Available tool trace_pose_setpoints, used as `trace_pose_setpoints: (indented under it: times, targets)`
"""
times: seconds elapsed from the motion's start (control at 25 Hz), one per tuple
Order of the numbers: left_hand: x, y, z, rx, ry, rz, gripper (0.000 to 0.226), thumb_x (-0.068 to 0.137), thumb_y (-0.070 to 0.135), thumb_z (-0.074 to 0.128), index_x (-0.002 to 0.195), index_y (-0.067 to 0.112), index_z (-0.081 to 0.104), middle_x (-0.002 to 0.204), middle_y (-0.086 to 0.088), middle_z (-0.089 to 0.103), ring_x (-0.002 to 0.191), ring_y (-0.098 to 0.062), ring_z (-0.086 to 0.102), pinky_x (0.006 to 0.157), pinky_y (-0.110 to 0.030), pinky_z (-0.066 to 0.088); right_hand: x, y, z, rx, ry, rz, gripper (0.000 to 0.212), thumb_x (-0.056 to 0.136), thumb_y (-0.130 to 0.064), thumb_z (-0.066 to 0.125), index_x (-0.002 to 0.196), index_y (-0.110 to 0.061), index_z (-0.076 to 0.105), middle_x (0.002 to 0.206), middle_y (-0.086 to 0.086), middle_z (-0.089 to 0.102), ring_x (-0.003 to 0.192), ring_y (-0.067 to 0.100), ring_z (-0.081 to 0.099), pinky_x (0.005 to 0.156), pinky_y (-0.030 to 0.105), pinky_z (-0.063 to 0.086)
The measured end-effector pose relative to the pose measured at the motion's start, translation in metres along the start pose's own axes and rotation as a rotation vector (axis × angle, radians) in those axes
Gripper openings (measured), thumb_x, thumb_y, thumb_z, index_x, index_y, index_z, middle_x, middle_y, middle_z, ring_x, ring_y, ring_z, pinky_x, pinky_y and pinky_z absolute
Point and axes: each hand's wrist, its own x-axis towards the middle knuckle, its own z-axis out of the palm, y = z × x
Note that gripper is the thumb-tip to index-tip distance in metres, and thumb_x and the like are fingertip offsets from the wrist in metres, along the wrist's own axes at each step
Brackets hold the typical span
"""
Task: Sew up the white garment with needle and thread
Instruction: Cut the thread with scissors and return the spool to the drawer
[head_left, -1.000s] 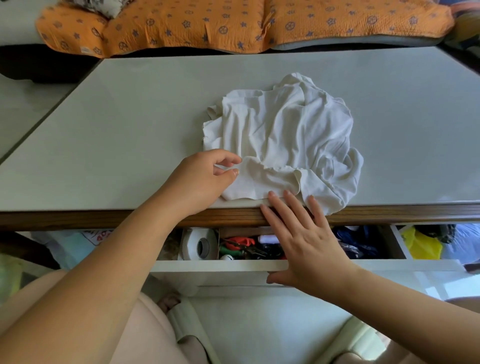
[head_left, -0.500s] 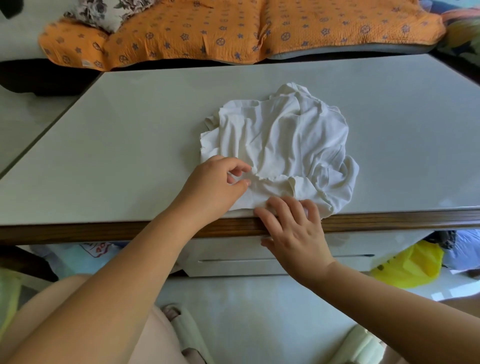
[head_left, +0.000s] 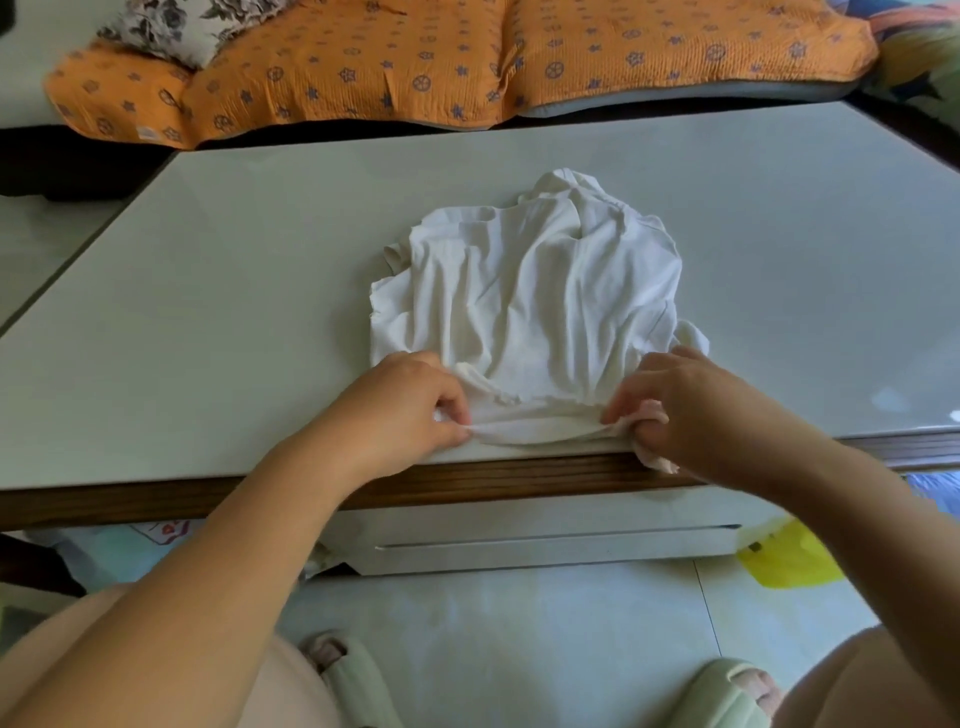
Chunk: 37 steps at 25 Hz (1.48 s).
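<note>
Both hands, left hand (head_left: 402, 402) and right hand (head_left: 685, 405), pinch the near hem of the white garment (head_left: 530, 296), stretching it taut, probably to find the tear

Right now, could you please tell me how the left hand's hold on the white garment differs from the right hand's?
The left hand pinches a thin fold of the white garment; the right hand curls round a thicker bunch. The left hand sits over the table; the right hand reaches its wooden edge, with cloth poking out below it. Both hold the near hem, stretched between them.
</note>
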Motion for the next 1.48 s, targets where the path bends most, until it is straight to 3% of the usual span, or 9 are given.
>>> trace_pose_setpoints:
  times: [0.12,0.24,0.4,0.6,0.88,1.04,1.28,1.4,1.48]
  targets:
    - [-0.004,0.0,-0.014,-0.129,-0.008,-0.075,0.012,0.081,0.047,0.073,0.081,0.034,0.073,0.095,0.016,0.059,0.089,-0.001,0.056,0.078,-0.021,0.045,-0.008,0.006,-0.02,0.199,-0.047,0.08,0.007,0.082,-0.047,0.07,0.083,-0.041,0.072,0.089,-0.021,0.062,0.09,-0.002,0.057,0.077,0.017,0.042]
    - [0.007,0.012,0.004,-0.209,0.317,0.035,0.01,0.087,0.031,0.07,0.096,0.028,0.075,0.095,0.015,0.062,0.085,-0.001,0.058,0.079,-0.016,0.046,-0.003,0.01,-0.01,0.103,0.11,0.121,0.009,0.086,-0.039,0.069,0.088,-0.031,0.069,0.083,-0.017,0.06,0.087,0.007,0.059,0.067,0.019,0.04]
    - [0.023,0.012,0.026,-0.13,0.211,0.126,0.027,0.089,0.028,0.07,0.115,0.022,0.071,0.109,0.012,0.061,0.102,-0.007,0.055,0.094,-0.03,0.047,0.004,0.007,0.0,0.047,0.121,0.136,0.007,0.085,-0.035,0.07,0.083,-0.029,0.068,0.085,-0.014,0.051,0.095,0.013,0.049,0.073,0.022,0.031]
    - [0.026,0.007,0.019,-0.208,0.224,0.104,0.003,0.089,0.027,0.07,0.089,0.025,0.07,0.098,0.013,0.06,0.09,-0.002,0.058,0.083,-0.022,0.049,0.001,0.0,0.004,0.08,0.103,0.091,0.011,0.084,-0.038,0.07,0.08,-0.031,0.063,0.087,-0.014,0.051,0.092,0.01,0.049,0.072,0.018,0.033]
    - [0.04,0.014,0.002,-0.527,0.322,-0.021,0.009,0.098,0.033,0.054,0.092,0.033,0.061,0.092,0.009,0.063,0.085,0.002,0.056,0.072,-0.009,0.041,0.023,0.001,-0.013,0.791,0.251,0.391,0.01,0.096,-0.028,0.058,0.091,-0.021,0.062,0.081,-0.007,0.065,0.068,0.012,0.057,0.055,0.022,0.04]
    - [0.056,0.001,-0.006,-0.505,0.275,-0.077,0.016,0.091,0.045,0.061,0.089,0.032,0.071,0.104,0.016,0.069,0.106,0.0,0.057,0.081,-0.016,0.039,0.044,0.01,-0.019,0.546,0.264,0.415,0.016,0.097,-0.037,0.051,0.096,-0.024,0.06,0.082,-0.003,0.063,0.064,0.017,0.058,0.054,0.027,0.042]
    - [0.069,-0.021,0.009,-0.248,0.204,-0.272,0.02,0.09,0.051,0.06,0.082,0.034,0.066,0.09,0.011,0.067,0.078,-0.015,0.061,0.067,-0.03,0.046,0.06,0.029,0.001,0.037,0.213,0.388,0.016,0.097,-0.036,0.048,0.093,-0.025,0.058,0.092,-0.001,0.068,0.083,0.025,0.06,0.067,0.033,0.045]
    - [0.064,-0.004,0.015,0.026,0.521,-0.118,0.018,0.087,0.038,0.069,0.1,0.027,0.07,0.102,0.004,0.062,0.096,-0.022,0.057,0.079,-0.035,0.048,0.066,0.023,0.002,0.018,0.298,0.373,0.014,0.093,-0.034,0.054,0.097,-0.024,0.064,0.097,-0.001,0.065,0.092,0.025,0.059,0.072,0.032,0.044]
    - [0.058,0.021,0.022,0.032,0.661,0.087,0.021,0.086,0.023,0.072,0.107,0.019,0.072,0.101,0.0,0.066,0.098,-0.024,0.058,0.081,-0.035,0.05,0.066,0.015,0.002,-0.036,0.532,0.26,0.015,0.089,-0.024,0.062,0.1,-0.02,0.071,0.101,0.003,0.065,0.099,0.029,0.058,0.078,0.035,0.045]
